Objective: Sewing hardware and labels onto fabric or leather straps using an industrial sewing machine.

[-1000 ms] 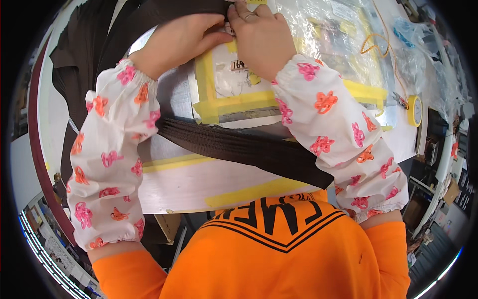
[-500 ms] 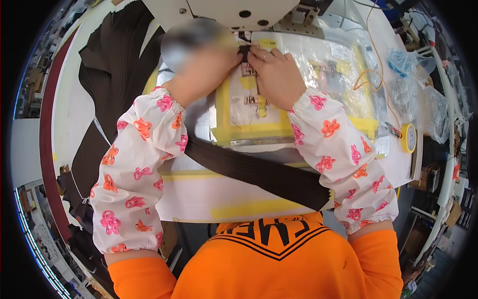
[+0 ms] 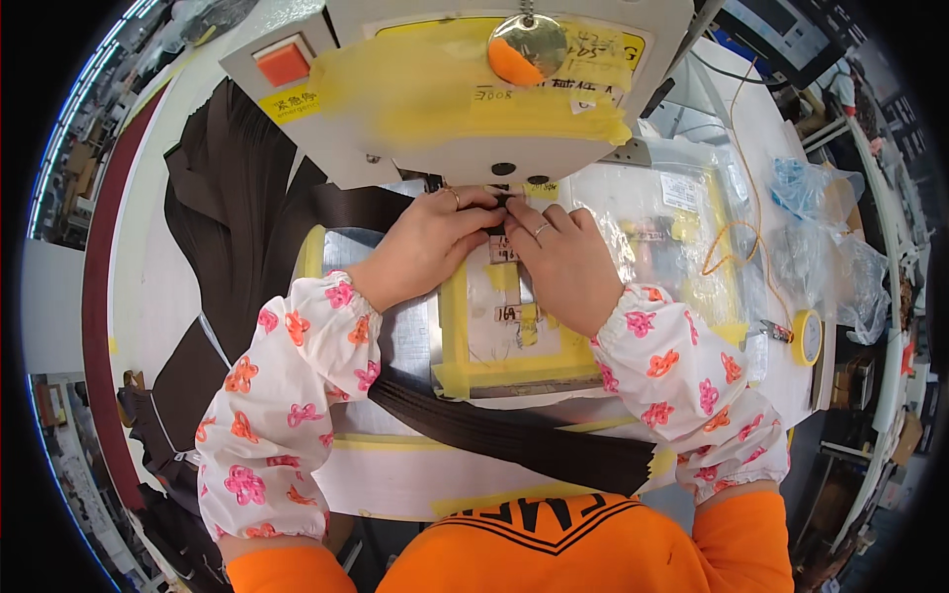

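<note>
My left hand (image 3: pixel 425 247) has its fingers bent and pressed together on a dark brown fabric strip (image 3: pixel 361 206) below the white machine head (image 3: pixel 450 153). My right hand (image 3: pixel 573 262) faces it, fingertips pressing the same strip beside the left fingertips. The small piece between them is mostly hidden. Beneath my hands lies a taped template (image 3: pixel 465 356) with labels and clear plastic. A loose bundle of pleated dark strips (image 3: pixel 514 450) crosses the front between my forearms.
A large pile of dark strips (image 3: pixel 213 168) lies at left. A red button (image 3: pixel 283 65) is on the machine's corner. To the right are an orange cord (image 3: pixel 732 227), crumpled plastic bags (image 3: pixel 816 188), a yellow tape roll (image 3: pixel 806 338) and a screen (image 3: pixel 776 40) at the back.
My view has tilted up, bringing the machine head into sight, so hands and table sit lower in the picture. Both hands remain together at the strip, with slightly shifted fingers.
</note>
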Tool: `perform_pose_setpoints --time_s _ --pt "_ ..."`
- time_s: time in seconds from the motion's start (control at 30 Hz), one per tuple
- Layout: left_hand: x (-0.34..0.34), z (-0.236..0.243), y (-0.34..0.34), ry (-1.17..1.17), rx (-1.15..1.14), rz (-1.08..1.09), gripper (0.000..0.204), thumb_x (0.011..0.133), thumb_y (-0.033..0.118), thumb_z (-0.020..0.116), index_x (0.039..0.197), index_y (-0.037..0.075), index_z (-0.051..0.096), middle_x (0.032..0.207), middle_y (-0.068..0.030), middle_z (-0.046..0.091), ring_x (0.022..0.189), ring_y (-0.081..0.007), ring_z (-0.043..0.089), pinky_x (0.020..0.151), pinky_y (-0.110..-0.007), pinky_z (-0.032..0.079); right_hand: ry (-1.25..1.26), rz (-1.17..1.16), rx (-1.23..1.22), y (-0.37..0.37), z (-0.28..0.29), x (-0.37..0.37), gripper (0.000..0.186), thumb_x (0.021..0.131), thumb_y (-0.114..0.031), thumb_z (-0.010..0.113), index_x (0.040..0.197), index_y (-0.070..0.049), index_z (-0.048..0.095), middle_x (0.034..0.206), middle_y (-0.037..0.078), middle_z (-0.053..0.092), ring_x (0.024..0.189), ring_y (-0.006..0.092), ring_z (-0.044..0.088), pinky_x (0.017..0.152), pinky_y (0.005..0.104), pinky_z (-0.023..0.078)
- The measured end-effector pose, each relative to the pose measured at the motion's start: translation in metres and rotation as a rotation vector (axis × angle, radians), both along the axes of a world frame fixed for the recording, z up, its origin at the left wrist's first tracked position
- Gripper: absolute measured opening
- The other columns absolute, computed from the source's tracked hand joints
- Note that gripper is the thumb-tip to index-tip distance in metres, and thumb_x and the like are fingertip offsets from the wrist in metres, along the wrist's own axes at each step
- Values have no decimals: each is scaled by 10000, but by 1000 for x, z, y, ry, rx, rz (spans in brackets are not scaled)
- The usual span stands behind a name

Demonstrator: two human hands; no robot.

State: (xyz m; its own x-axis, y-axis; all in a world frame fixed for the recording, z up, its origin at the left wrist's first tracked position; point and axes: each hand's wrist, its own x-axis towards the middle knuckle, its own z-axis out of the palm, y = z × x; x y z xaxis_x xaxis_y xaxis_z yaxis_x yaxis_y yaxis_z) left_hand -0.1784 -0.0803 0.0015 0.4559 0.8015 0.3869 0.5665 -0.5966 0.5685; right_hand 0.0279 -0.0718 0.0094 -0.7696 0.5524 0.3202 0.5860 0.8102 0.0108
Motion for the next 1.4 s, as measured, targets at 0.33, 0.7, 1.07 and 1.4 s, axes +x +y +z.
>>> perform_pose_setpoints --time_s 0.33,0.7,1.07,1.4 --pt "-12 20 11 239 -161 -89 249 802 124 617 1042 79 569 1095 -114 566 990 -310 552 837 -399 431 11 -48 -18 -6 2 -7 259 757 -107 532 994 -21 591 1139 99 559 932 210 523 763 332 378" --pt "-17 7 -11 351 158 144 236 837 228 579 1051 141 626 1160 -72 581 911 -324 579 875 -440 366 125 2 -174 7 10 -3 268 722 -40 554 964 -78 662 1142 29 615 899 215 551 788 340 387" --pt "-23 6 -1 352 219 181 216 832 254 589 1016 156 644 950 -72 650 775 -297 609 738 -386 447 183 63 -144 27 2 1 253 757 -93 561 976 -123 685 1122 -28 632 941 181 522 805 345 372" --pt "-28 -4 9 332 280 238 187 803 218 610 971 153 657 881 -111 645 780 -304 611 660 -378 495 57 35 -131 41 8 -3 312 770 -106 556 1061 -144 662 1117 -35 619 963 195 513 824 347 375"
